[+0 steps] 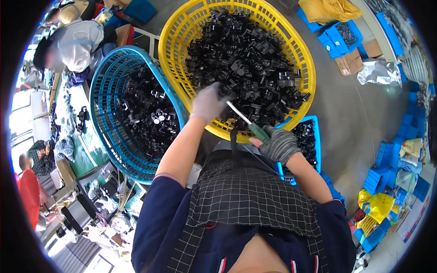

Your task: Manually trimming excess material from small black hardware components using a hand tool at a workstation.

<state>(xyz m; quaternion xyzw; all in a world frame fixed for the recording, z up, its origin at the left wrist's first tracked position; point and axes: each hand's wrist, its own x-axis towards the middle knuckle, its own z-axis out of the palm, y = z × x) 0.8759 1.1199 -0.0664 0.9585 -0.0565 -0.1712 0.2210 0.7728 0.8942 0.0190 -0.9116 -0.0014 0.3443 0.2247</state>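
In a grey striped glove, my right hand (281, 144) is closed around the green handle of a screwdriver (260, 133). Its metal shaft points up and left over the near part of a yellow plastic basket (306, 59). Close to the tip is my left hand (207, 104), in a pale thin glove, above the basket's near left rim. Motion smears its fingers, and whether a part is between them cannot be made out. Many small black plastic parts (239, 50) fill the yellow basket, some with shiny metal bits.
A teal basket (101, 113) of similar black parts stands at the left. Beside my right forearm is a blue crate (318, 150) with more parts. Other people (75, 43) sit along a cluttered bench at the left. Blue bins (387, 154) and bags line the right side.
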